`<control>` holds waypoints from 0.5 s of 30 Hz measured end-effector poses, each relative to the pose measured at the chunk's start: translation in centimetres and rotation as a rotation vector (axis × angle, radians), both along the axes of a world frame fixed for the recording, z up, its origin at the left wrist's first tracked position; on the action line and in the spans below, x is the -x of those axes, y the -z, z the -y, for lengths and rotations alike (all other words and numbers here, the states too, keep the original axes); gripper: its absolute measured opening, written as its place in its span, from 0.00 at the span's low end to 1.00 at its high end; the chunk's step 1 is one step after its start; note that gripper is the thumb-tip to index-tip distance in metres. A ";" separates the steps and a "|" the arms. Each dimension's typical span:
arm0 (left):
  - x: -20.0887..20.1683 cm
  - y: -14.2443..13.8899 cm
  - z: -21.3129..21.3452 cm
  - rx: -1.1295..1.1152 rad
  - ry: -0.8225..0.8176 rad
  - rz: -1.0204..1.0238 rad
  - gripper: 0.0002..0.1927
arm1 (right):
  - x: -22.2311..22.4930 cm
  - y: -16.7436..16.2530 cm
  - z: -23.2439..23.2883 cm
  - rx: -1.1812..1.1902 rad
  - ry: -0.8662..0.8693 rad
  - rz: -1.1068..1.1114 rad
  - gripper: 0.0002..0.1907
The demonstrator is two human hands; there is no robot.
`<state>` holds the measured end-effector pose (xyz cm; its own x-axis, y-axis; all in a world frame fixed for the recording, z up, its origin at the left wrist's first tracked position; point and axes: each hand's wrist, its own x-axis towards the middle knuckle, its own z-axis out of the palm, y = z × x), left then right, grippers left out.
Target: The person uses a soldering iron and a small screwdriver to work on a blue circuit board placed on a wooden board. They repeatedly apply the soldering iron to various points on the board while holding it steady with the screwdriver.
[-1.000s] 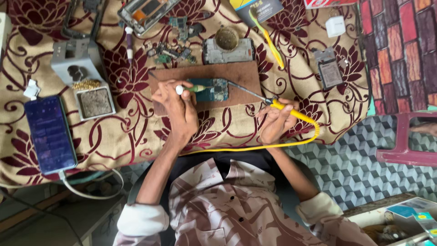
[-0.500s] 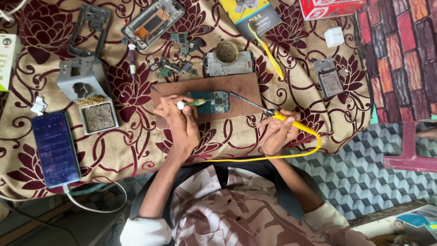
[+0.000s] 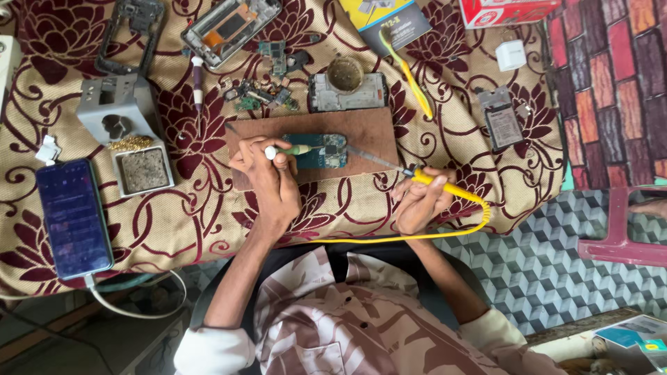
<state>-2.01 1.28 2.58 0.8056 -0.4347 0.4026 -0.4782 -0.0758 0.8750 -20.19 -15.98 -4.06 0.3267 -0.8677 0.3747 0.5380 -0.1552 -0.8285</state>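
A small green circuit board [image 3: 325, 151] lies on a brown wooden board [image 3: 313, 132] on the patterned cloth. My left hand [image 3: 267, 182] grips a green-handled tool [image 3: 295, 150] with a white end, its tip resting on the circuit board. My right hand [image 3: 417, 203] holds a yellow soldering iron [image 3: 445, 187]; its metal tip [image 3: 372, 160] reaches the circuit board's right edge. The iron's yellow cable [image 3: 389, 238] loops along the table's front edge.
A dark phone [image 3: 73, 219] with a cable lies at the left. Nearby are a soldering-iron stand with a sponge tray [image 3: 141, 170], phone frames [image 3: 229, 28], loose parts [image 3: 260, 94], a round tin [image 3: 345, 73], a battery [image 3: 504, 125] and a pink stool [image 3: 625, 222].
The view has shifted slightly. My hands stay on the circuit board with the same tools; the soldering iron's tip has moved closer to the board.
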 end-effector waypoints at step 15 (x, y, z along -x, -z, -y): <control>0.0 1.1 -0.2 -0.038 -0.095 0.143 0.20 | -0.5 -0.7 -0.2 0.077 -0.062 -0.061 0.15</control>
